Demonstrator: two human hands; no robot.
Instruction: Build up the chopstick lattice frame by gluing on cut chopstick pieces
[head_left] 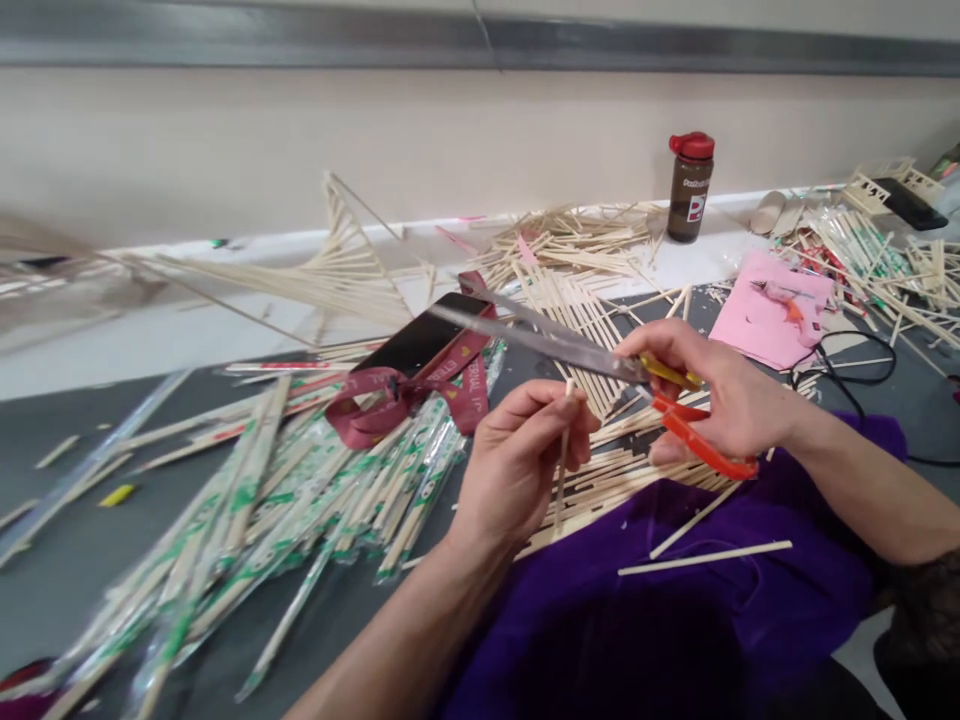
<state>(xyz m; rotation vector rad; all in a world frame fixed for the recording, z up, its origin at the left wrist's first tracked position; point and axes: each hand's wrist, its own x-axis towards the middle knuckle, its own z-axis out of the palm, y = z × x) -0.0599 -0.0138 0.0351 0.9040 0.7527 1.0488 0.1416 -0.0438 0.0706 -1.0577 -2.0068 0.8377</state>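
Scissors [619, 364] sit in the right hand [739, 390], its grip clamped on the handles [705, 446], blades [525, 337] apart. The left hand [514, 455] has its grip clamped on a stick [564, 455], nearly upright, its top near the blades. Wrapped sticks [360, 500] and a phone [412, 342] lie leftward on the worktop [52, 610]; a bottle [694, 195] stands behind.

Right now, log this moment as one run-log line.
left hand: gripping thin stick | right hand: holding scissors, blades parted | nearby: phone, maroon ribbon, purple fabric
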